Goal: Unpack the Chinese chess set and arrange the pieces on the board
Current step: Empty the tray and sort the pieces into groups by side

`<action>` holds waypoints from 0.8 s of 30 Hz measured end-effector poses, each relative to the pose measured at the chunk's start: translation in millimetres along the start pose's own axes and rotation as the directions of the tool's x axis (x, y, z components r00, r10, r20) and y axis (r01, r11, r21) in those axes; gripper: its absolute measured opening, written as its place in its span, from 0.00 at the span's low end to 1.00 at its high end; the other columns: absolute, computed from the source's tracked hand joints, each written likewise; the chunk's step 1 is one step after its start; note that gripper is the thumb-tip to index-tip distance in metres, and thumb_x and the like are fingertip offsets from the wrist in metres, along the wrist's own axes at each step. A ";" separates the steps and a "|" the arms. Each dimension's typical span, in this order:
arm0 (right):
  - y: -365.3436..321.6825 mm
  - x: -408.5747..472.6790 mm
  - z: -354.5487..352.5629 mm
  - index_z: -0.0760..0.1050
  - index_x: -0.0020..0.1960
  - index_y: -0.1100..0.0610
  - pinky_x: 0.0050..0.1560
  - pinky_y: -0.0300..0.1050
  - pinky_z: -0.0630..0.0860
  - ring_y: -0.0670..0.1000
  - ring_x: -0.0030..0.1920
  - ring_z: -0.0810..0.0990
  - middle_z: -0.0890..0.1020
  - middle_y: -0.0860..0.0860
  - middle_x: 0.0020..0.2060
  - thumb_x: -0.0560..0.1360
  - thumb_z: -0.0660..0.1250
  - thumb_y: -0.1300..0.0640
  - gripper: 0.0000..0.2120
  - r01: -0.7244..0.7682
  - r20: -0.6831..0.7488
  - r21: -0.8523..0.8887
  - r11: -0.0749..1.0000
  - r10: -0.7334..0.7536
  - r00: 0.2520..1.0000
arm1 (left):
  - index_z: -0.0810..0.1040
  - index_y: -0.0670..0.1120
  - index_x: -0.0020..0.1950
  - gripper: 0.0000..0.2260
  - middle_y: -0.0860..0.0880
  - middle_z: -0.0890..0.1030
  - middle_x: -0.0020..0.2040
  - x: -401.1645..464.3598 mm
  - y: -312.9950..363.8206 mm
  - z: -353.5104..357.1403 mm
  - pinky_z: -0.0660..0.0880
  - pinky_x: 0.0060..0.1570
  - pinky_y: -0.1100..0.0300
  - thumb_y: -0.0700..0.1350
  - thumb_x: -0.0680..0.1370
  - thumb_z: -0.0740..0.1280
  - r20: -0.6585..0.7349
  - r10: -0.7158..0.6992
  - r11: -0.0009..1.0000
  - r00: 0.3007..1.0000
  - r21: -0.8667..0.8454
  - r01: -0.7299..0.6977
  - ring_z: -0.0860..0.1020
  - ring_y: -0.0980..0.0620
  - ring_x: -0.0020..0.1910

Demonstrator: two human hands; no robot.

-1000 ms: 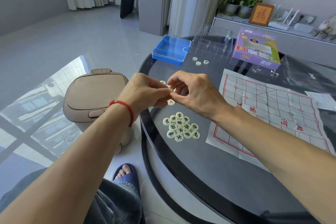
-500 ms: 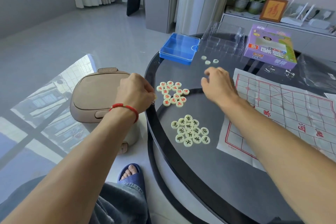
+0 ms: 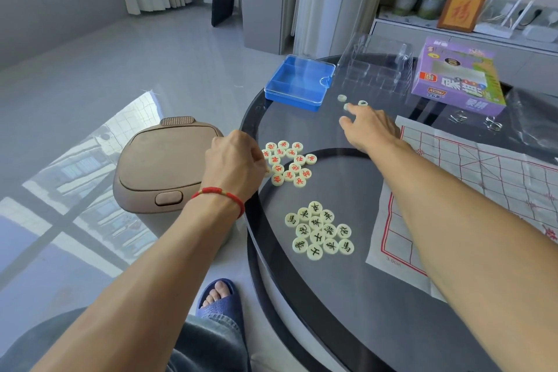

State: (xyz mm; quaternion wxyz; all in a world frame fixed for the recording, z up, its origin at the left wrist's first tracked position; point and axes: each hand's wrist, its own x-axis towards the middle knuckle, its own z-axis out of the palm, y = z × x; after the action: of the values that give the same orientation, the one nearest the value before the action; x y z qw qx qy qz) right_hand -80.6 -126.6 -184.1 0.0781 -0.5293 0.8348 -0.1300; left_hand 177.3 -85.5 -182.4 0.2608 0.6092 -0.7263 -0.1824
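Note:
Several cream pieces with red characters (image 3: 288, 164) lie in a cluster on the dark round table (image 3: 347, 296). Nearer to me is a second cluster of pieces with black characters (image 3: 320, 229). Three loose pieces (image 3: 342, 97) lie farther back. My right hand (image 3: 368, 128) stretches toward them, fingers extended, a fingertip touching the middle one. At the table's left edge, beside the red cluster, is my left hand (image 3: 235, 163) with curled fingers; what they hold is hidden. The paper board (image 3: 483, 178) with red lines lies spread at the right.
A blue plastic case (image 3: 299, 81) with a clear lid, a clear plastic tray (image 3: 374, 63) and the purple set box (image 3: 456, 75) stand at the back. Two metal ring puzzles (image 3: 492, 124) lie beside the board. A beige bin (image 3: 163, 166) stands on the floor left of the table.
My hands were together over the red cluster, pinching something. They parted: the right hand reached back to the three loose pieces, and the left drew to the table's edge.

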 end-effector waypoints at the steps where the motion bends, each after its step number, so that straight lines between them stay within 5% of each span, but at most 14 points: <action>1: 1.9 -0.1 1.4 0.69 0.76 0.42 0.59 0.53 0.73 0.64 0.66 0.75 0.76 0.57 0.70 0.83 0.57 0.47 0.22 0.011 -0.010 0.026 1.000 -0.011 1.000 | 0.86 0.46 0.42 0.07 0.44 0.84 0.40 0.6 0.4 -1.1 0.82 0.45 0.47 0.37 0.75 0.70 -0.002 -0.003 1.000 1.000 0.004 0.003 0.82 0.42 0.44; 6: 17.2 -25.3 -3.3 0.86 0.53 0.51 0.48 0.46 0.73 0.56 0.55 0.80 0.82 0.53 0.56 0.76 0.72 0.53 0.07 0.228 -0.132 0.092 0.969 -0.215 0.968 | 0.84 0.50 0.42 0.10 0.46 0.84 0.43 -2.4 12.0 -7.5 0.82 0.48 0.48 0.35 0.73 0.68 -0.023 0.002 1.000 1.000 -0.028 -0.003 0.81 0.42 0.46; 9: 22.5 -52.0 -11.2 0.84 0.40 0.54 0.46 0.50 0.77 0.54 0.47 0.80 0.81 0.51 0.44 0.72 0.76 0.55 0.04 0.360 -0.117 0.067 0.931 -0.351 0.929 | 0.85 0.50 0.43 0.10 0.48 0.83 0.43 -10.9 25.0 -9.8 0.81 0.48 0.48 0.36 0.72 0.69 -0.024 0.042 0.997 0.999 -0.070 -0.043 0.81 0.43 0.47; 12: 25.2 -78.0 -17.8 0.84 0.44 0.54 0.48 0.51 0.80 0.53 0.43 0.82 0.84 0.49 0.38 0.73 0.76 0.56 0.03 0.405 -0.060 0.080 0.911 -0.401 0.914 | 0.85 0.50 0.44 0.11 0.49 0.84 0.41 -23.0 36.7 -12.6 0.81 0.47 0.52 0.36 0.71 0.67 -0.023 0.063 0.990 0.998 -0.128 -0.065 0.81 0.45 0.45; 15: 20.3 -101.2 -29.8 0.83 0.48 0.55 0.44 0.47 0.81 0.49 0.37 0.86 0.86 0.50 0.34 0.74 0.75 0.60 0.04 0.285 0.022 0.424 0.860 -0.324 0.946 | 0.87 0.49 0.46 0.11 0.52 0.84 0.36 -36.7 47.2 -16.3 0.78 0.39 0.63 0.37 0.72 0.67 0.018 0.085 0.973 0.996 -0.216 -0.079 0.81 0.54 0.37; 18: 8.1 -121.3 -41.8 0.82 0.51 0.62 0.42 0.46 0.82 0.54 0.39 0.86 0.87 0.58 0.37 0.75 0.74 0.64 0.05 0.139 0.142 0.714 0.687 -0.336 0.931 | 0.87 0.49 0.47 0.05 0.51 0.85 0.35 -46.0 51.7 -16.2 0.81 0.40 0.61 0.42 0.74 0.71 0.130 0.087 0.937 0.988 -0.347 -0.037 0.82 0.57 0.34; 21: -6.4 -135.8 -45.8 0.82 0.51 0.63 0.42 0.44 0.82 0.55 0.39 0.86 0.87 0.59 0.38 0.75 0.75 0.64 0.06 0.133 0.164 0.775 0.617 -0.401 0.901 | 0.86 0.47 0.48 0.07 0.48 0.86 0.35 -52.2 51.0 -16.9 0.84 0.44 0.54 0.49 0.75 0.75 0.256 0.064 0.870 0.964 -0.487 0.072 0.85 0.50 0.36; 24: -13.9 -142.5 -45.8 0.82 0.51 0.61 0.43 0.44 0.82 0.54 0.40 0.86 0.87 0.56 0.38 0.75 0.75 0.60 0.07 0.128 0.202 0.763 0.633 -0.423 0.883 | 0.85 0.43 0.47 0.09 0.46 0.86 0.35 -53.6 46.5 -24.3 0.83 0.39 0.57 0.48 0.74 0.77 0.301 0.041 0.859 0.953 -0.497 0.120 0.85 0.51 0.34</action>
State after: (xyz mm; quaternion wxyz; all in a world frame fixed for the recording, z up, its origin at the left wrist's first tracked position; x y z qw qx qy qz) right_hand -20.0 2.7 -137.2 0.4141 -0.5909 0.5898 -0.3626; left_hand 161.7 -22.7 -144.3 0.2949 0.4982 -0.6704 -0.4641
